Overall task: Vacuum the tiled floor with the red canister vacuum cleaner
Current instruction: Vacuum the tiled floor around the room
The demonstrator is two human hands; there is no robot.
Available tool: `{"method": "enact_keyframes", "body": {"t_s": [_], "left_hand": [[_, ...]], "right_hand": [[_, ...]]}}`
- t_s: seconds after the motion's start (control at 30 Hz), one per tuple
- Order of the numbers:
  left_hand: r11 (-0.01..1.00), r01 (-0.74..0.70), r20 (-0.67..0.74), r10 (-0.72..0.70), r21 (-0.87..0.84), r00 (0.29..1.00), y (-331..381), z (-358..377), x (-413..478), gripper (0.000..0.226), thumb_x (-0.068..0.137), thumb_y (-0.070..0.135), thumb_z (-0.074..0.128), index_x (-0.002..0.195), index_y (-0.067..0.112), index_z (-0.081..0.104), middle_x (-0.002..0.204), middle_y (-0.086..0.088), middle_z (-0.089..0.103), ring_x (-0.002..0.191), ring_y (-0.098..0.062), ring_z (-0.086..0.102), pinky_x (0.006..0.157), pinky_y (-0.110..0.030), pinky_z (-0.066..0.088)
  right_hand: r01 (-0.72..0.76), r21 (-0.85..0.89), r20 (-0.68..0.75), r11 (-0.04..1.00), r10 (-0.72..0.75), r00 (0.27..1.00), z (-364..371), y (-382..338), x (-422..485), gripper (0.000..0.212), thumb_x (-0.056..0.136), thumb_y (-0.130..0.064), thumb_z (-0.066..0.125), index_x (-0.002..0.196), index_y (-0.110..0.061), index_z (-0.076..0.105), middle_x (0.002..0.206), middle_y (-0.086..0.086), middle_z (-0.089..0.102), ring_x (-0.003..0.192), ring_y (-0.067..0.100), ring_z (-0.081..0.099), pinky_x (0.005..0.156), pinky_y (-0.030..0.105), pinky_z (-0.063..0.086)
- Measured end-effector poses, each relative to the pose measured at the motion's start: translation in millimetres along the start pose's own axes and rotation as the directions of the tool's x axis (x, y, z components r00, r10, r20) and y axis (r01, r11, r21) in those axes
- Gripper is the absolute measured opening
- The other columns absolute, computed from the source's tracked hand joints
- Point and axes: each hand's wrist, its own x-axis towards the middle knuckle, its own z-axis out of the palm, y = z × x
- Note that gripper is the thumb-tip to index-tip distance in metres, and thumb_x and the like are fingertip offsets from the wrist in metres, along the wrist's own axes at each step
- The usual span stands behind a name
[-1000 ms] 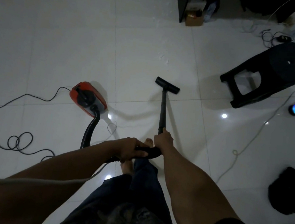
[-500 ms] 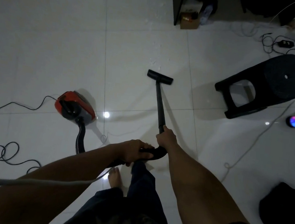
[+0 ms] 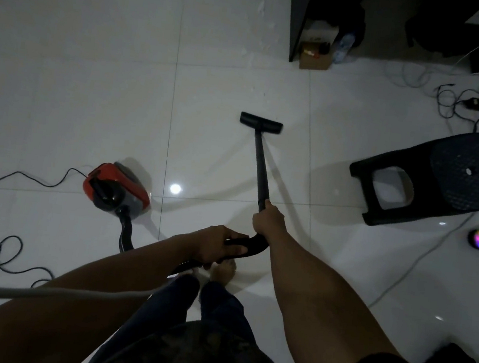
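Head view, left hand [image 3: 219, 246] mostly covering handle [image 3: 256, 244], right hand [image 3: 268, 222] gripping wand [image 3: 260, 159]

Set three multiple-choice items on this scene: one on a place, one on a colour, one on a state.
1. Where is the red canister relative to the wand?
A) left of it
B) right of it
C) on the stool

2. What colour is the plastic stool?
A) white
B) black
C) red

3. What is the right hand doing?
A) hanging open
B) gripping the wand
C) touching the stool

Answers:
1 A: the canister sits well to the left of the wand.
2 B: its seat and legs are black.
3 B: its fingers curl round the wand's upper end, while the left hand holds the curved handle.
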Motion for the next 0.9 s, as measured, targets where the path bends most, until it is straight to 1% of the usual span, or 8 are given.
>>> {"method": "enact_keyframes", "body": {"t_s": [0.17, 0.23, 0.37, 0.47, 0.6, 0.7, 0.8, 0.9], "left_hand": [[0.998, -0.056, -0.009, 0.056, 0.024, 0.998, 18, -29, 18, 0.052, 0.099, 0.048, 0.051, 0.147, 0.031, 0.045, 0.131, -0.001, 0.064, 0.11, -0.02, 0.065, 0.098, -0.031, 0.048], [0.997, -0.057, -0.005, 0.058, 0.052, 0.998, 27, -43, 22, 0.054, 0.099, 0.051, 0.048, 0.149, 0.032, 0.041, 0.138, -0.006, 0.059, 0.125, -0.03, 0.056, 0.11, -0.041, 0.041], [0.996, -0.047, 0.018, 0.045, 0.075, 0.999, 42, -80, 36, 0.056, 0.102, 0.049, 0.044, 0.153, 0.03, 0.034, 0.148, -0.021, 0.045, 0.136, -0.043, 0.039, 0.111, -0.048, 0.034], [0.997, -0.061, 0.021, 0.06, 0.047, 0.998, 46, -113, 51, 0.057, 0.099, 0.053, 0.047, 0.151, 0.035, 0.037, 0.144, -0.021, 0.048, 0.124, -0.032, 0.048, 0.096, -0.04, 0.048], [0.997, -0.079, 0.005, 0.079, 0.013, 0.997, 35, -159, 68, 0.07, 0.08, 0.082, 0.045, 0.141, 0.048, 0.046, 0.121, 0.003, 0.07, 0.107, -0.017, 0.067, 0.103, -0.043, 0.049], [0.995, -0.089, -0.028, 0.088, -0.05, 0.996, 37, -202, 72, 0.05, 0.095, 0.056, 0.053, 0.142, 0.038, 0.051, 0.099, 0.003, 0.073, 0.081, -0.01, 0.072, 0.079, -0.024, 0.057], [0.992, -0.083, -0.062, 0.078, -0.096, 0.995, 45, -235, 69, 0.042, 0.1, 0.041, 0.054, 0.142, 0.034, 0.05, 0.071, 0.01, 0.061, 0.044, 0.001, 0.058, 0.047, -0.011, 0.046], [0.992, -0.049, -0.078, 0.04, -0.118, 0.996, 52, -269, 74, 0.045, 0.099, 0.045, 0.054, 0.143, 0.033, 0.051, 0.072, 0.0, 0.065, 0.054, -0.02, 0.065, 0.045, -0.015, 0.047]], "right_hand": [[0.009, -0.034, -0.011, 0.999, -0.009, 1.0, -27, -22, 25, 0.068, 0.095, -0.014, 0.047, 0.157, -0.025, 0.021, 0.129, 0.011, 0.055, 0.107, 0.028, 0.058, 0.072, 0.032, 0.044], [0.018, -0.056, -0.01, 0.998, -0.018, 1.0, -37, -32, 35, 0.067, 0.096, -0.015, 0.048, 0.157, -0.024, 0.021, 0.131, 0.011, 0.054, 0.109, 0.028, 0.058, 0.072, 0.031, 0.043], [0.049, -0.097, 0.01, 0.994, -0.048, 0.999, -58, -57, 60, 0.067, 0.097, -0.018, 0.05, 0.158, -0.022, 0.021, 0.136, 0.011, 0.052, 0.112, 0.029, 0.057, 0.074, 0.03, 0.042], [0.077, -0.143, 0.012, 0.987, -0.076, 0.997, -72, -81, 79, 0.067, 0.097, -0.02, 0.051, 0.158, -0.021, 0.022, 0.137, 0.012, 0.051, 0.114, 0.029, 0.056, 0.075, 0.028, 0.041], [0.094, -0.177, 0.014, 0.98, -0.093, 0.996, -88, -127, 104, 0.069, 0.097, -0.021, 0.052, 0.158, -0.022, 0.02, 0.142, 0.011, 0.049, 0.119, 0.029, 0.055, 0.078, 0.027, 0.041], [0.116, -0.182, 0.019, 0.976, -0.114, 0.993, -95, -168, 125, 0.068, 0.097, -0.018, 0.05, 0.158, -0.021, 0.02, 0.143, 0.011, 0.049, 0.12, 0.029, 0.055, 0.077, 0.027, 0.042], [0.108, -0.165, 0.023, 0.98, -0.106, 0.994, -103, -201, 139, 0.068, 0.097, -0.017, 0.047, 0.158, -0.022, 0.018, 0.144, 0.01, 0.048, 0.12, 0.028, 0.055, 0.076, 0.027, 0.042], [0.085, -0.126, 0.027, 0.988, -0.082, 0.996, -112, -232, 156, 0.068, 0.096, -0.017, 0.047, 0.158, -0.023, 0.018, 0.139, 0.01, 0.051, 0.116, 0.028, 0.057, 0.076, 0.029, 0.043]]}}
